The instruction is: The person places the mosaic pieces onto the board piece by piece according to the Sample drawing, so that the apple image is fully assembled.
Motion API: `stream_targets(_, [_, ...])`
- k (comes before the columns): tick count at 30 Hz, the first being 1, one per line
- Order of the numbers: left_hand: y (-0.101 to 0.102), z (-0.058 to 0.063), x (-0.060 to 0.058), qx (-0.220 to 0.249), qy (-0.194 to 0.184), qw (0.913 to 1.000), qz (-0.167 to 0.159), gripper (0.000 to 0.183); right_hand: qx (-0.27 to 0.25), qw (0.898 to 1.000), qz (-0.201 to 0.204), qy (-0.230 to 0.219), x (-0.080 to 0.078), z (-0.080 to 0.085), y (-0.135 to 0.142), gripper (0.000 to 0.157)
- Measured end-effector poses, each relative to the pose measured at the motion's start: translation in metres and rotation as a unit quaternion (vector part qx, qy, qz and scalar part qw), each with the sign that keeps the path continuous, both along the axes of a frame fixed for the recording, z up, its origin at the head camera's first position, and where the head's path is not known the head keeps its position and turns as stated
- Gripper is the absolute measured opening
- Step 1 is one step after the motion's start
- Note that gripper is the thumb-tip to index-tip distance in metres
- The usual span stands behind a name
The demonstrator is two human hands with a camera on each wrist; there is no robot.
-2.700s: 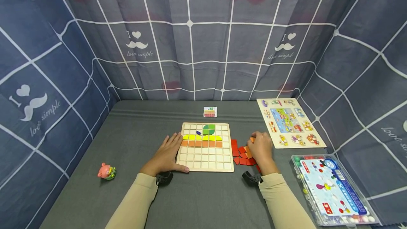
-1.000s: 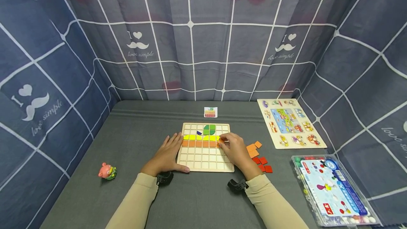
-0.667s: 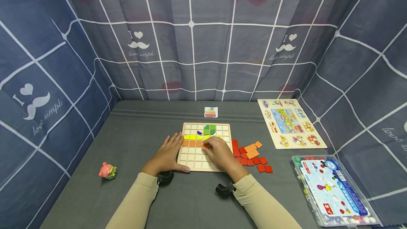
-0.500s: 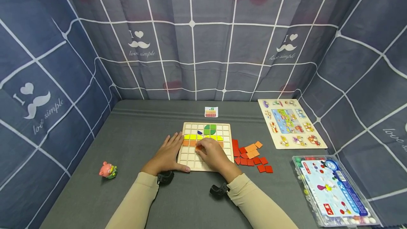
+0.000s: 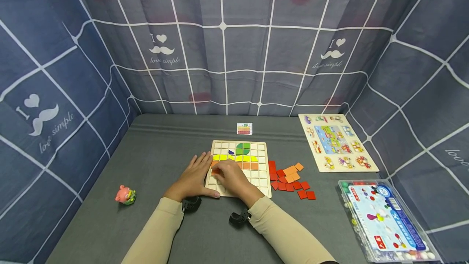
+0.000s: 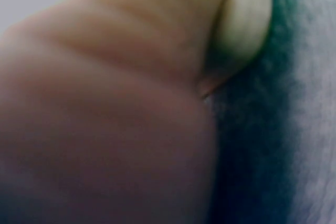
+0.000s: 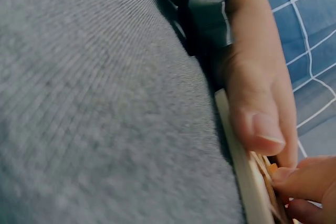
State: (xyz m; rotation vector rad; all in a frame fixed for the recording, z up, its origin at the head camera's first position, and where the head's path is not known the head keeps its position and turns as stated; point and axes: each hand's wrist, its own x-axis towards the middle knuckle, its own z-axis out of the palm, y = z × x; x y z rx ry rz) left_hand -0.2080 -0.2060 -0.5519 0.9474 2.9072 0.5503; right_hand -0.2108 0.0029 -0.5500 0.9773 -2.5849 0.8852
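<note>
A wooden grid board [image 5: 261, 183] lies on the grey cloth. Green pieces [image 5: 243, 148], a small dark blue piece [image 5: 231, 152], a yellow row [image 5: 250, 158] and an orange row [image 5: 250, 166] are set in it. My left hand [image 5: 192, 177] rests along its left edge, fingers straight, thumb at the near corner. Over the board's left side my right hand [image 5: 236, 179] pinches a small orange tile [image 7: 273, 168], which shows at the fingertips in the right wrist view. That hand covers the left part of the orange row. Blurred skin [image 6: 105, 129] fills most of the left wrist view.
Loose red tiles [image 5: 290, 187] and orange tiles [image 5: 291, 171] lie right of the board. A small pattern card [image 5: 244, 128] is behind it. Farther right are a picture puzzle board [image 5: 311, 162] and a clear plastic case [image 5: 388, 219]. A pig figurine [image 5: 126, 195] stands at left.
My right hand has gone from the loose tiles onto the board, then slid leftward along the orange row to its left end. The left hand has stayed at the board's edge.
</note>
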Motion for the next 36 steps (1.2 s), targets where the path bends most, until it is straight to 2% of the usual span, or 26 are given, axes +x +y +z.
stream_targets(11, [0.0, 0.003, 0.001, 0.008, 0.005, 0.9999, -0.004, 0.143, -0.029, 1.0, -0.005, -0.004, 0.0, -0.001, -0.002, 0.019])
stream_targets(17, [0.001, 0.001, 0.0, -0.003, 0.001, 1.0, 0.003, 0.145, -0.082, 0.996, -0.011, 0.012, 0.003, 0.002, 0.015, 0.02])
stream_targets(24, [0.003, 0.001, -0.001, -0.01, -0.007, 0.9998, 0.015, 0.148, -0.123, 0.989, -0.077, 0.041, 0.002, 0.01, 0.064, 0.023])
stream_targets(31, [0.002, -0.001, -0.002, -0.014, -0.015, 0.9996, 0.022, 0.151, -0.09, 0.982, -0.168, 0.009, 0.005, 0.017, 0.13, 0.028])
stream_targets(36, [0.003, -0.003, -0.003, -0.011, -0.014, 0.9995, 0.028, 0.152, -0.08, 0.973, -0.218, 0.0, 0.01, 0.018, 0.177, 0.031])
